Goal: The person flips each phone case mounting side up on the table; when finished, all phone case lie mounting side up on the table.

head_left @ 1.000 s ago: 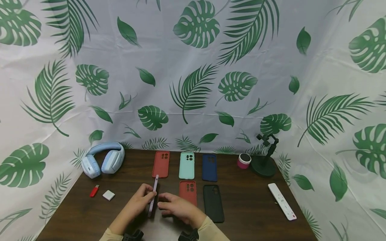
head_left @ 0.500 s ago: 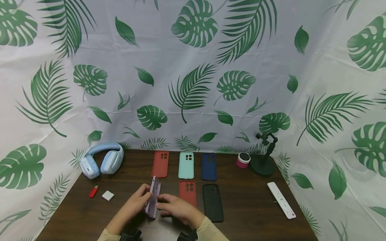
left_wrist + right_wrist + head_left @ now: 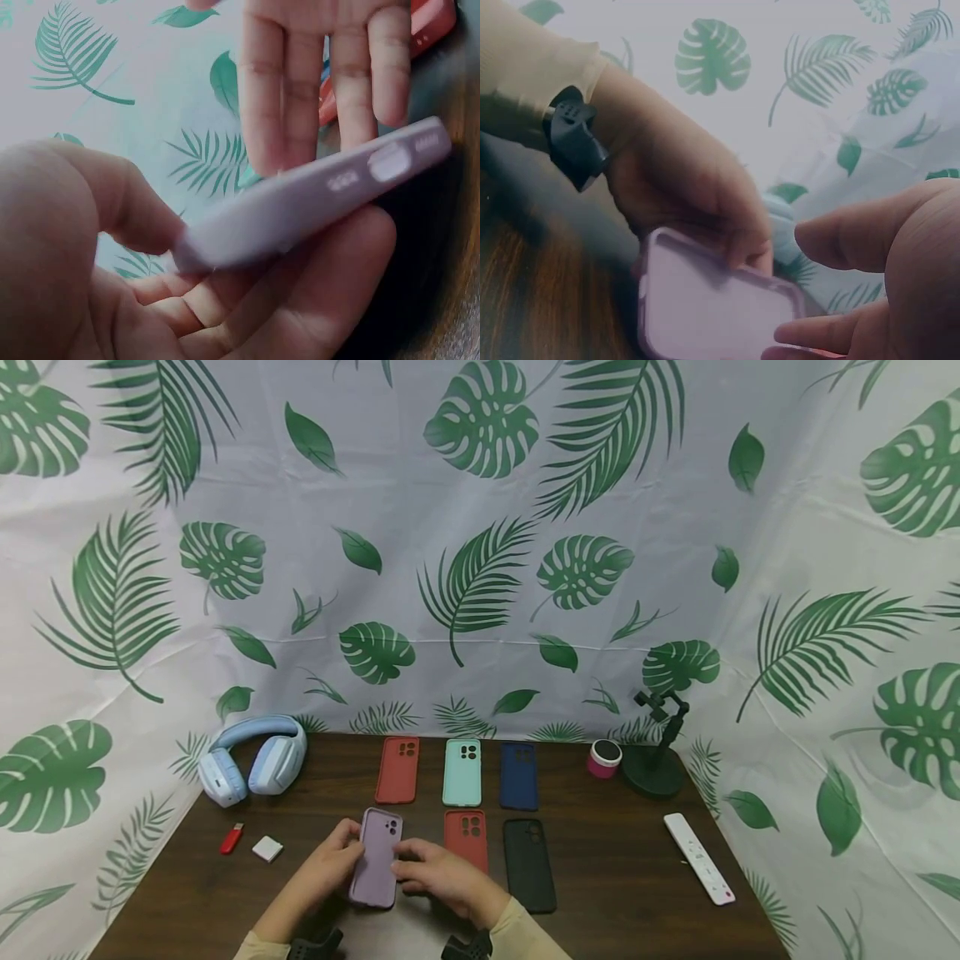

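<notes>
A lilac phone case (image 3: 377, 865) is tilted up with its back and camera holes facing the head view. Pinched by my left hand (image 3: 324, 868) at its left side, it shows its hollow inner side in the right wrist view (image 3: 712, 304). In the left wrist view the case (image 3: 277, 210) appears edge-on, with the thumb on one side and fingers beneath. My right hand (image 3: 444, 877) is at the case's right edge, fingers loosely extended and thumb apart. Its fingertips overlap the edge in view; whether they touch it I cannot tell.
Behind lie red (image 3: 397, 770), mint (image 3: 462, 773) and blue (image 3: 519, 777) cases. Another red case (image 3: 467, 839) and a black case (image 3: 529, 865) are to the right. Headphones (image 3: 277, 764), a USB stick (image 3: 232, 838), a white square (image 3: 267, 848), a remote (image 3: 699, 858) and a stand (image 3: 654, 772) lie around.
The lilac phone case has turned from edge-on to showing its back to the head view, its top dipping lower. My left hand turned with it and shifted slightly left; the right hand stayed nearly still.
</notes>
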Demonstrator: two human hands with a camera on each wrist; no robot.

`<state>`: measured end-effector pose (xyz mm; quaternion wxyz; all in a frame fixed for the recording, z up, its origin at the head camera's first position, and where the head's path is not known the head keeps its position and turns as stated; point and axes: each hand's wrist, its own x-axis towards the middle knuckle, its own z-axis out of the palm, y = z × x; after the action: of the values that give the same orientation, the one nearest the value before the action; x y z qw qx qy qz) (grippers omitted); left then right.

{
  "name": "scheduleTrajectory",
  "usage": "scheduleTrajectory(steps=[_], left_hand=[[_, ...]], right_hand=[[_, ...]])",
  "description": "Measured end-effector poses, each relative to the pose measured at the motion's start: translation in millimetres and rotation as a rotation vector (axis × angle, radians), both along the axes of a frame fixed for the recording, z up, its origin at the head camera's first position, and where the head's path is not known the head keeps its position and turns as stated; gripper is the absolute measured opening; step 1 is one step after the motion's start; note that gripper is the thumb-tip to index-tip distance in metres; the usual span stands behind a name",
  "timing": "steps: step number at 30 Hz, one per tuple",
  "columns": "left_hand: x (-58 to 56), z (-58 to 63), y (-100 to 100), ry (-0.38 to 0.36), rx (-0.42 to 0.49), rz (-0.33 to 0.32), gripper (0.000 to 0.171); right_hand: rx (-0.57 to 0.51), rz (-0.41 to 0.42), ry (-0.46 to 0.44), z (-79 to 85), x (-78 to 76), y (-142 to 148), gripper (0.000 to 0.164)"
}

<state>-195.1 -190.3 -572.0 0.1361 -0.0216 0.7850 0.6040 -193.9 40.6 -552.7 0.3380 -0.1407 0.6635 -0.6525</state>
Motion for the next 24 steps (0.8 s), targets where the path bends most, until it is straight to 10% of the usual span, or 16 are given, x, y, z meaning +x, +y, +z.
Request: scheduleTrajectory(steps=[6,14,24], left_hand=[[-0.8,-4.0,1.1,-0.007,-0.063,-0.01,0.043],[3.1,3.2,1.7,0.1,-0.4,-0.002,0.009],[5.9,3.9,-0.2,0.119,-0.565,-0.118,0.019]], right_hand=[[0.02,-0.032,0.001,0.5,-1.5,1.5,0.05],[0.033,-0.045,-0.019,-0.1,-2.0,2.3,0.049],[0.037,-0.044,-0.036,1.7,-3.0,3.8,0.05]])
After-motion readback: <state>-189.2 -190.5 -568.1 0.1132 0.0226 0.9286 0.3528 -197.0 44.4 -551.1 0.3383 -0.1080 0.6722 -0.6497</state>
